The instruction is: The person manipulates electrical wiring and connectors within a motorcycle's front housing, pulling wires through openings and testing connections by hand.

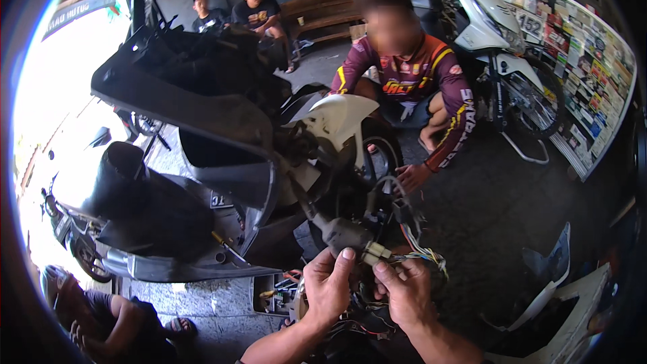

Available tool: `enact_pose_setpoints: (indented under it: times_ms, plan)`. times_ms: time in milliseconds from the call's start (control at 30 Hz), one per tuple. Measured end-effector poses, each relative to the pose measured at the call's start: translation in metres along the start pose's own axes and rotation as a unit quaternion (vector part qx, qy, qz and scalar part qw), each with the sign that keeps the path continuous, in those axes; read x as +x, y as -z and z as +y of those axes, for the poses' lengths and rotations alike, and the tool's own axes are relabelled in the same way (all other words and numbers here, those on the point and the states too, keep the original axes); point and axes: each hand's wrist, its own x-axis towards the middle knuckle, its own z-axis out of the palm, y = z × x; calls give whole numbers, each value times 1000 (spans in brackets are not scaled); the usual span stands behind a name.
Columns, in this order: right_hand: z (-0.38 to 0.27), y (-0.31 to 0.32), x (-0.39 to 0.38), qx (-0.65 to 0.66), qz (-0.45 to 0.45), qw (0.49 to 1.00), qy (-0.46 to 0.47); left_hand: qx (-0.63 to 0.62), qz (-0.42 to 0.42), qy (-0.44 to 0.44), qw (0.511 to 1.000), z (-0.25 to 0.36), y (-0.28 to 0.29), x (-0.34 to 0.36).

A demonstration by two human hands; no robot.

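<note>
My left hand (327, 286) is closed, thumb up, around the lower end of a dusty grey part (345, 234) with a dark stem. A pale wire connector (375, 252) sits at the right end of that part, and my right hand (407, 291) pinches it between thumb and fingers. Whether the connector is plugged into the grey part, I cannot tell. Multicoloured wires (428, 256) run off to the right of the connector. Just beyond my hands is a partly stripped scooter (229, 155), its dark body panels exposed and its white front fender (340, 118) in place.
A person in a maroon jersey (404, 81) squats by the scooter's front wheel (381, 148), one hand near the wiring. Another person (114, 327) sits low at left. A tool tray (269, 294), loose white panels (546, 296) and a parked white motorcycle (492, 20) stand around.
</note>
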Motion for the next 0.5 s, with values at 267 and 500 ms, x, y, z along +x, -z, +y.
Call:
enact_pose_setpoints:
  times_ms: [267,500]
  plan:
    - [2,-11,-7,65,5,998,-4,-73,38,-27,996,10,-4,20]
    - [9,-7,-12,75,22,997,-4,-275,-23,22,961,13,-27,41]
